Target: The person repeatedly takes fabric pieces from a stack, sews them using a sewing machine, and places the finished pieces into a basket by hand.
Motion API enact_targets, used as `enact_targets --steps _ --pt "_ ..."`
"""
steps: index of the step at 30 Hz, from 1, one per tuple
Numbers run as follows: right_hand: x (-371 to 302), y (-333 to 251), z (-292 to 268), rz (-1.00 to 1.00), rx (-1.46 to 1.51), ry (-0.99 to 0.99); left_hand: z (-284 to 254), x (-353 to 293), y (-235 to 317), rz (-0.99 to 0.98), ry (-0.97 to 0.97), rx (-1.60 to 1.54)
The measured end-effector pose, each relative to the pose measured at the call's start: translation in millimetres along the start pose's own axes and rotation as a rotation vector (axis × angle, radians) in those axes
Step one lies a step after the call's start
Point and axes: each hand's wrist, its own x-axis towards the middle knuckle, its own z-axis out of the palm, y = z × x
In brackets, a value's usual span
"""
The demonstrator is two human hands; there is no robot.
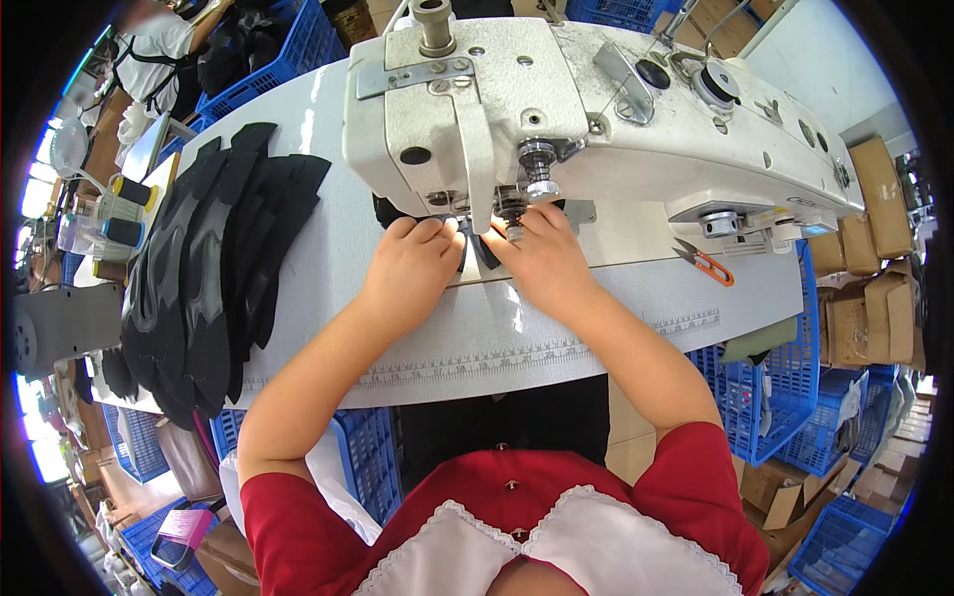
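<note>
Right under the head of a white sewing machine, both bare hands are at work on a black piece of cloth. It lies on the tabletop in the needle area, and most of it is hidden by the machine and the hands; a dark strip shows between them, and another bit of black shows beyond the left hand. That hand comes in from the left with its fingers bent and their tips down at the cloth. The right hand sits close by on the other side, its fingers reaching in beneath the machine head, partly covered by a spring and a knob. I cannot tell whether the fingers of either hand pinch the cloth or simply press on it.

To the left, a pile of black pieces with greyish patches lies overlapped, its lower ends running to the near edge. Past it stand spools of thread, one of them blue. To the right of the hands lies a pair of snips with orange handles, the blades pointing away and to the left. A ruler scale runs along the near side of the tabletop. Blue crates stand below on both sides, cardboard boxes are stacked at the right, and another person in a white top is at the upper left.
</note>
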Motion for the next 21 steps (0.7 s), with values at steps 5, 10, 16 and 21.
enact_targets --steps 5,10,16,21 --pt "0.3 -1.3 -1.1 0.004 -0.019 -0.016 -2.5 -0.2 0.2 0.005 0.002 0.051" --pt "0.1 -2.3 0.1 0.009 -0.03 -0.017 -1.7 0.7 -1.2 -0.006 0.011 0.058" --pt "-0.4 -2.4 -1.1 0.016 -0.034 -0.035 -5.3 1.3 0.5 -0.119 0.009 -0.073" --pt "-0.2 -2.2 -1.0 0.025 -0.016 -0.033 -0.8 0.7 -4.4 -0.141 0.056 -0.184"
